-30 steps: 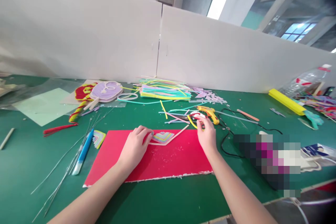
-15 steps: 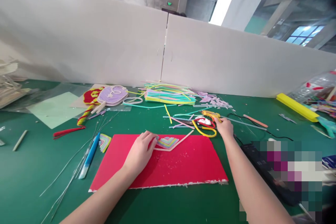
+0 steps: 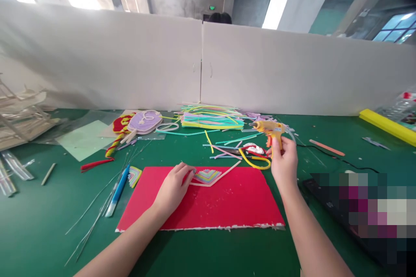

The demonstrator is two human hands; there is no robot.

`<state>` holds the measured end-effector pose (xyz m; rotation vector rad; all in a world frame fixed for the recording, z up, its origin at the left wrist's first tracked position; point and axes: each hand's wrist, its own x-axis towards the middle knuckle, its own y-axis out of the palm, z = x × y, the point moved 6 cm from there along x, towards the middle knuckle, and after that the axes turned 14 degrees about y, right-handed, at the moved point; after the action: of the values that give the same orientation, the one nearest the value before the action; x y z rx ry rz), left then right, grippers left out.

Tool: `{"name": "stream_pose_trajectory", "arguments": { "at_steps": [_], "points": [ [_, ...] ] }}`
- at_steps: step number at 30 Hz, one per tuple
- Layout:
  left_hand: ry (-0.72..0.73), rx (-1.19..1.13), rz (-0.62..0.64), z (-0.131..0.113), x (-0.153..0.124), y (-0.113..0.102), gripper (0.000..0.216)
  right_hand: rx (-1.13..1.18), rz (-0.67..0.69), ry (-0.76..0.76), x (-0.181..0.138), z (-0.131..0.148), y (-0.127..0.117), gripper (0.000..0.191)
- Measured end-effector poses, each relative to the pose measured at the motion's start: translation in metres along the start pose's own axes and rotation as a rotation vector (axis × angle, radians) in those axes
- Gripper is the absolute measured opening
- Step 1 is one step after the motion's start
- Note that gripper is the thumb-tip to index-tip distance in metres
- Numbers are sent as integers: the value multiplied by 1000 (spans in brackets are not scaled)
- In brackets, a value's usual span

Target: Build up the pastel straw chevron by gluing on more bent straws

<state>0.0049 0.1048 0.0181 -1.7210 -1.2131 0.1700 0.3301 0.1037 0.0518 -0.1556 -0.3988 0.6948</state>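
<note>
My right hand (image 3: 285, 162) is wrapped round the handle of a yellow hot glue gun (image 3: 268, 128), raised above the table with its nozzle pointing left. My left hand (image 3: 173, 184) rests on a red board (image 3: 224, 207), fingers bent and pinched at the end of a pale pink pipe cleaner (image 3: 224, 176). That strip is bent into a V around a small piece of nested pastel stripes (image 3: 208, 176); my fingers partly hide its left side. Yellow-handled scissors (image 3: 260, 165) lie between the board and the glue gun, beside a white lump (image 3: 253, 148).
Behind the board lies a bundle of pastel pipe cleaners (image 3: 211, 120). To the left are a blue pen-like tool (image 3: 119, 186), thin wires (image 3: 87, 229), another striped piece (image 3: 134, 177) and a purple lollipop shape (image 3: 145, 122). A black cord (image 3: 338, 157) runs right. White partitions (image 3: 130, 60) stand behind.
My right hand has lifted the glue gun off the table, turning it upright with the nozzle to the left. My left hand stays on the board. The view has shifted slightly.
</note>
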Motion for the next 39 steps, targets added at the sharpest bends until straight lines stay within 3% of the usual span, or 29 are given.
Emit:
{"name": "stream_pose_trajectory", "arguments": {
  "at_steps": [5, 12, 20, 24, 26, 30, 34, 39],
  "points": [
    [153, 103, 113, -14, 11, 5, 28, -28, 79, -32, -37, 12, 13, 44],
    [-22, 51, 490, -13, 56, 12, 26, -17, 131, -36, -46, 9, 22, 42],
    [-39, -53, 610, -10, 62, 20, 32, -61, 167, -83, -54, 13, 28, 37],
    [25, -77, 608, -13, 60, 16, 17, -47, 205, -4, -57, 13, 29, 38],
    [-17, -128, 578, -10, 62, 10, 13, -57, 242, 8, -59, 16, 31, 34],
    [-240, -390, 378, 5, 71, -5, 14, -86, 301, 19, -64, 20, 35, 37],
    [-466, -878, 165, 7, 74, -9, 21, -126, 234, -43, -66, 21, 35, 39],
    [-701, -1300, 80, -3, 67, 0, 19, -192, 232, -228, -69, 26, 36, 30]
  ]
}}
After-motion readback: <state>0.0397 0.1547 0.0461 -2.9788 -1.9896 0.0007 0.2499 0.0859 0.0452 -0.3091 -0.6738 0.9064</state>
